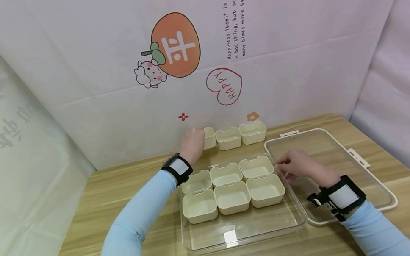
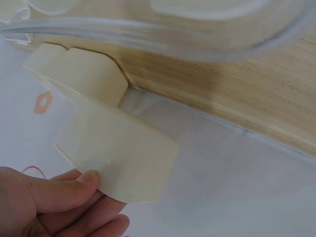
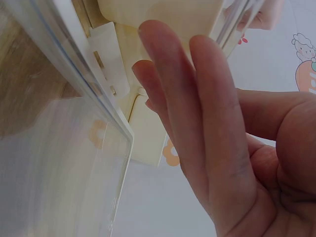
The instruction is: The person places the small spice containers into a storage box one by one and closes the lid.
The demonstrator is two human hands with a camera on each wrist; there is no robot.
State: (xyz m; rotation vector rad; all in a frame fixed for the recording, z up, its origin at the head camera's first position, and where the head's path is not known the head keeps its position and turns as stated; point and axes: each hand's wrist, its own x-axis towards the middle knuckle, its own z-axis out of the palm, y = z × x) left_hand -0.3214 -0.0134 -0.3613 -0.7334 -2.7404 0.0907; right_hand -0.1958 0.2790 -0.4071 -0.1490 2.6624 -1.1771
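At the back of the table, my left hand (image 1: 193,144) pinches a small cream plastic container (image 2: 121,148) between thumb and fingers. It is tilted in the left wrist view, beside two similar cream containers (image 1: 228,138) against the backdrop. My right hand (image 1: 297,163) is at the right wall of a clear plastic box (image 1: 207,238). Its fingers look fairly straight in the right wrist view; whether they touch the wall I cannot tell. Inside the box, several cream containers (image 1: 232,197) stand in two rows across its far part.
A clear lid (image 1: 318,144) with a white rim and clips lies to the right of the box, under my right forearm. A printed white cloth (image 1: 131,124) hangs behind the wooden table (image 1: 123,210), with more cloth at both sides.
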